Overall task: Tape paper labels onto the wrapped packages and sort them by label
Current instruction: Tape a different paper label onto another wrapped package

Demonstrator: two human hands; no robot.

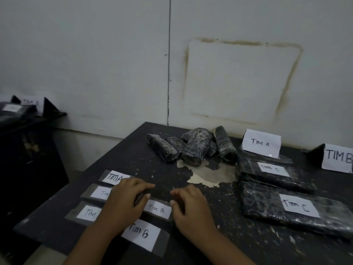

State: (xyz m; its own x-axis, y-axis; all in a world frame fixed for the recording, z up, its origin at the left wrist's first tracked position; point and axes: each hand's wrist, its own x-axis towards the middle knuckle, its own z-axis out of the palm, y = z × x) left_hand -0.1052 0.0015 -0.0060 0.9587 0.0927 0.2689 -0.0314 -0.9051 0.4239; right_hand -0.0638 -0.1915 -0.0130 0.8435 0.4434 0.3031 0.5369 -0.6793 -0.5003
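Several paper labels backed with clear tape lie on the dark table (238,236) at front left. One reads "TIM A" (114,177), two read "TIM B" (157,209) (142,234). My left hand (124,203) rests over the labels with curled fingers touching the upper left edge of the small "TIM B" label. My right hand (189,207) touches that label's right end with its fingertips. A pile of dark wrapped packages (193,146) without labels lies at the back. Two flat packages labelled "TIM C" (298,207) (271,169) lie on the right.
Standing paper signs "TIM A" (261,143) and "TIM B" (337,158) mark places at the back right. The table top has a patch of peeled surface (210,175) in the middle. A second dark stand (28,119) at far left holds another sign and package.
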